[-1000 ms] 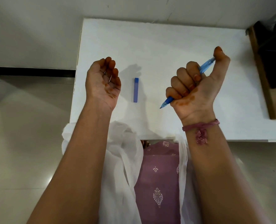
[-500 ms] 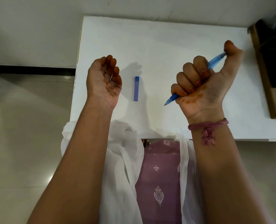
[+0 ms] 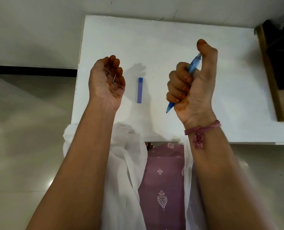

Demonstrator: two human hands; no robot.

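While the pen (image 3: 194, 64) is gripped in the fist of the right hand (image 3: 192, 90), with four fingers curled tightly round its barrel, it is now held steeper than a second ago. Its tip is pointed down toward the table (image 3: 171, 39) without touching it. The thumb is raised alongside the upper end, whereas earlier it was laid over that end; whether the button is pressed cannot be told. The left hand (image 3: 106, 83) is kept palm up and well apart, with its fingers loosely curled together and nothing held in them. The small blue case (image 3: 140, 90) is left flat on the table between the two hands, unmoved. It is judged that the pen is being clicked or tested, and that the case is not yet needed.
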